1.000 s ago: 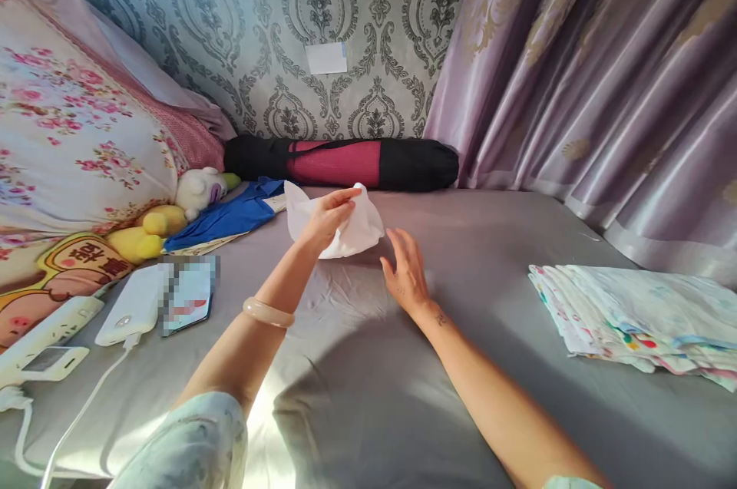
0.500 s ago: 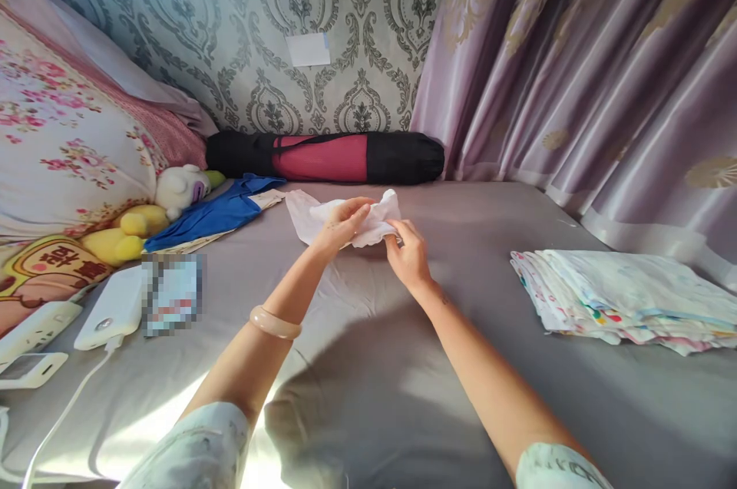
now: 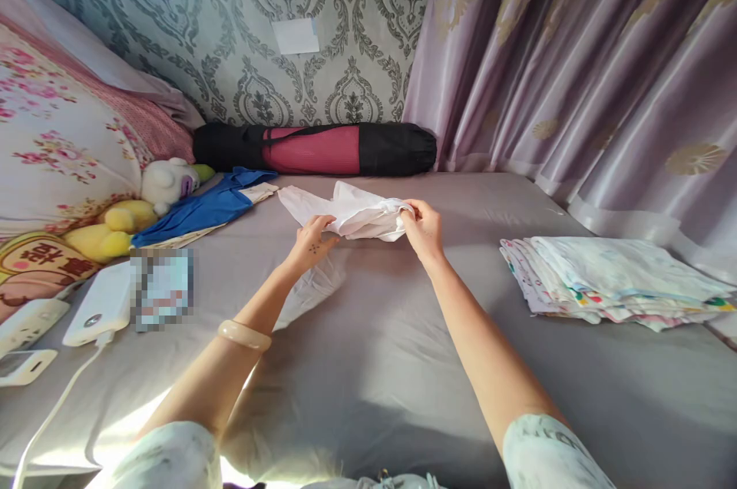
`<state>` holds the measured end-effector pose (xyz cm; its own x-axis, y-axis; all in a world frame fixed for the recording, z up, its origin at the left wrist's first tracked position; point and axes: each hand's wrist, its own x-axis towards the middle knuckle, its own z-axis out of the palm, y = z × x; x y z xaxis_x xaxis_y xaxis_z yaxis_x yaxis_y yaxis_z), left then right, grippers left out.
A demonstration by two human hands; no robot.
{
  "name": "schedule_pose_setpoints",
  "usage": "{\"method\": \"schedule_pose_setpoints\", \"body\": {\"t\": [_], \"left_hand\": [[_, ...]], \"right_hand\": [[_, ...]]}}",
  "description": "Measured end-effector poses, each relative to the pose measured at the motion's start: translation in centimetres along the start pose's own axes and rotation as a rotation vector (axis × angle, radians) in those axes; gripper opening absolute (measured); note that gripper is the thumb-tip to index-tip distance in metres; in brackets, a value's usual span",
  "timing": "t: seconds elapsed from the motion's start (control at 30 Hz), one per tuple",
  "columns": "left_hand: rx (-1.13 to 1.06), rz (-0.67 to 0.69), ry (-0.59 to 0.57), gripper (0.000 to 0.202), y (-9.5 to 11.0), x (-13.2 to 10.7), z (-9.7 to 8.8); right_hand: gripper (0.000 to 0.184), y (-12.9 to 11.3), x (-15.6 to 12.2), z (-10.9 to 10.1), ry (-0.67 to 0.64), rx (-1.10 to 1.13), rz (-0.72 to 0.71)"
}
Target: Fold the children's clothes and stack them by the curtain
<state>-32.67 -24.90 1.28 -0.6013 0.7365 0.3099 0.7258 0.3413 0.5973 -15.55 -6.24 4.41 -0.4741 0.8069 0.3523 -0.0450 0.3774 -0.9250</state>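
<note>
A thin white cloth [image 3: 360,209] is bunched above the grey bed sheet, with a loose end trailing to the left. My right hand [image 3: 424,229] pinches its right end between thumb and fingers. At the cloth's lower left edge is my left hand [image 3: 314,243], thumb and fingers apart and the fingertips close to the fabric. Whether those fingertips touch it I cannot tell. A pale bangle [image 3: 245,335] circles my left forearm.
Folded printed cloths [image 3: 616,282] lie stacked at right. A blue garment [image 3: 201,206], plush toys [image 3: 166,183] and a white power bank [image 3: 97,305] with a cable are on the left. A black and red rolled bag [image 3: 311,150] lies along the wall, beside purple curtains [image 3: 518,51].
My left hand has come off the middle of the cloth, moving left and down. My right hand has shifted slightly right and up, still gripping the cloth, which is now more spread out.
</note>
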Motion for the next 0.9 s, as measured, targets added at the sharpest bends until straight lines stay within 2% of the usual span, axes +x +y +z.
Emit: {"method": "schedule_pose_setpoints", "body": {"t": [0.13, 0.33, 0.53, 0.67, 0.8, 0.9], "left_hand": [[0.045, -0.037, 0.022, 0.033, -0.3, 0.7, 0.1], [-0.039, -0.013, 0.047, 0.021, -0.5, 1.9, 0.6], [-0.127, 0.003, 0.111, 0.028, -0.7, 3.0, 0.2], [-0.218, 0.042, 0.206, 0.028, 0.1, 3.3, -1.7], [-0.285, 0.090, 0.265, 0.032, 1.9, 3.6, -4.7], [-0.233, 0.137, 0.340, 0.033, 3.6, 3.9, -7.1]], "right_hand": [[0.025, 0.0, 0.6, -0.5, 0.012, 0.053, 0.055], [0.031, -0.3, 1.4, -1.4, -0.020, 0.110, 0.172], [0.034, -2.0, 1.8, -3.3, -0.054, 0.141, 0.276], [0.033, -3.6, 1.8, -5.1, -0.112, 0.141, 0.248], [0.034, -5.0, 2.0, -7.0, -0.222, 0.127, 0.193], [0.039, -6.2, 2.3, -8.3, -0.280, 0.104, 0.132]]}}
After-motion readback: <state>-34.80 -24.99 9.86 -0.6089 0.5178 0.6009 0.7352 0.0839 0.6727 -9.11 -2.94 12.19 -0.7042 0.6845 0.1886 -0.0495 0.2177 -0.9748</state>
